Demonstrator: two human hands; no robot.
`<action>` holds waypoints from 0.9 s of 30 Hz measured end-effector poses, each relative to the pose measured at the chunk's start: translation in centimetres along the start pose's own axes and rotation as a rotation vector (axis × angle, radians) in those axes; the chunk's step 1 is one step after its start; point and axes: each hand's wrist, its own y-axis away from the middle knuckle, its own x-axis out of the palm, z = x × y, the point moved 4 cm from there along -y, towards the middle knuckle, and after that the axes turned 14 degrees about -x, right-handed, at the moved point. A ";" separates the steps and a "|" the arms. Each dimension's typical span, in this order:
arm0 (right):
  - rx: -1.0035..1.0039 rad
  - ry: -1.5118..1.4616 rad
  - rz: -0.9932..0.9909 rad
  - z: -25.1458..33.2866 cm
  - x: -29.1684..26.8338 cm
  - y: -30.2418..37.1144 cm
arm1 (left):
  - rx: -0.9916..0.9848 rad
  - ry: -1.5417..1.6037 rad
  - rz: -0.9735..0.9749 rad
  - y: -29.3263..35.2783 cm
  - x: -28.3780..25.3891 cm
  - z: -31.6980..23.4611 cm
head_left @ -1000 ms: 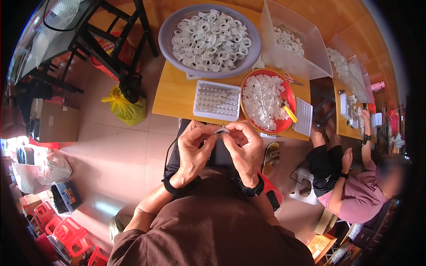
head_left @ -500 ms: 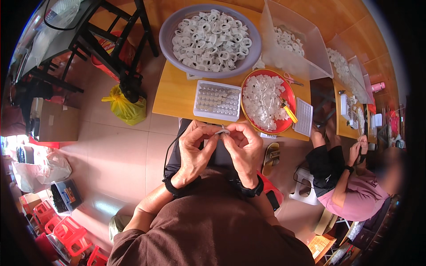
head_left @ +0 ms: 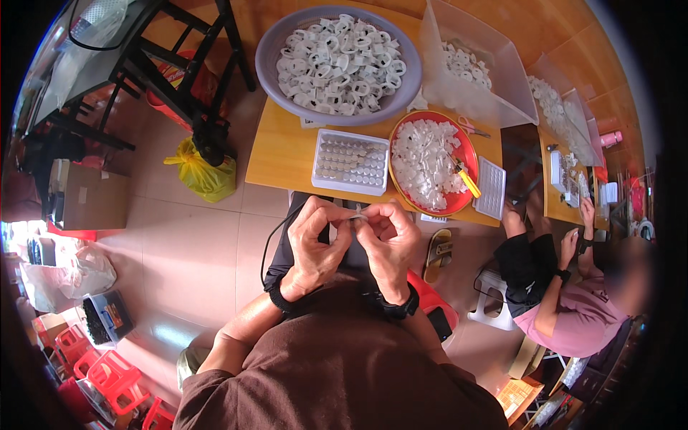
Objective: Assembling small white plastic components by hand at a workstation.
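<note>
Above my lap, close to the table's front edge, my left hand [head_left: 314,236] and my right hand [head_left: 388,240] meet, thumbs and forefingers pinched. Between the fingertips sits a small white plastic piece [head_left: 357,213], mostly covered; it resembles the ring-shaped parts in the basin. Just beyond them, a white tray [head_left: 350,188] holds rows of small round silver discs like button cells. To its right stands a red round tray [head_left: 469,154] heaped with small translucent white pieces [head_left: 426,161], a yellow-handled tool [head_left: 469,182] resting on it.
A lavender basin [head_left: 266,75] full of white ring-shaped parts stands at the back of the wooden table [head_left: 279,154]. Right of it are a clear bin [head_left: 502,79], scissors [head_left: 473,129] and another tray [head_left: 489,188]. A co-worker [head_left: 573,308] sits at the right. A yellow bag [head_left: 202,172] lies left.
My right hand has shifted slightly left and its fingers have tilted round the white piece. The co-worker's hands have moved apart, one reaching toward the other table.
</note>
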 end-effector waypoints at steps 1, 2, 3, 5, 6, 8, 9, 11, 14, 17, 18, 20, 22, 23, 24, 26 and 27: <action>-0.012 0.019 0.000 0.1 -0.1 0.0 | 0.000 0.000 0.000 0.0 0.1 0.0; -0.023 0.038 -0.001 0.1 -0.1 0.0 | -0.006 0.011 -0.007 0.0 0.1 0.1; -0.023 0.038 -0.003 0.1 -0.1 0.0 | -0.011 0.022 -0.015 0.0 0.1 0.2; -0.126 0.083 -0.043 0.5 -0.2 -0.1 | -0.059 0.101 -0.012 0.1 0.3 0.3; -0.126 0.084 -0.044 0.6 -0.3 -0.2 | -0.106 0.181 -0.011 0.1 0.3 0.5; -0.189 0.050 -0.038 1.0 -0.3 -0.4 | -0.110 0.218 0.001 0.1 0.0 0.2; -0.189 0.050 -0.036 0.9 -0.5 -0.4 | -0.114 0.254 0.013 0.1 -0.1 0.1; -0.289 0.150 0.034 0.9 -0.7 -0.4 | -0.081 0.218 0.016 0.1 -0.4 0.2; -0.314 0.134 0.053 1.0 -0.7 -0.4 | -0.013 0.163 0.008 0.2 -0.5 0.1; -0.294 0.023 0.017 1.2 -0.5 -0.4 | 0.032 0.149 -0.010 0.4 -0.5 0.0; -0.293 0.024 0.019 1.1 -0.5 -0.4 | 0.042 0.155 -0.016 0.5 -0.5 0.0; -0.280 0.012 0.020 1.0 -0.6 -0.4 | 0.014 0.152 -0.007 0.5 -0.5 0.0; -0.229 0.019 0.014 1.1 -0.5 -0.5 | -0.014 0.148 0.002 0.5 -0.4 0.0; -0.179 0.027 0.005 1.1 -0.6 -0.5 | -0.201 0.328 0.047 0.5 -0.1 0.7; -0.178 0.028 0.005 1.2 -0.6 -0.5 | -0.389 0.507 0.093 0.5 0.3 1.4; -0.063 0.110 0.028 0.8 -0.6 -0.6 | -0.533 0.643 0.156 0.5 0.4 2.2; -0.062 0.110 0.027 0.8 -0.6 -0.6 | -0.677 0.779 0.220 0.6 0.7 2.8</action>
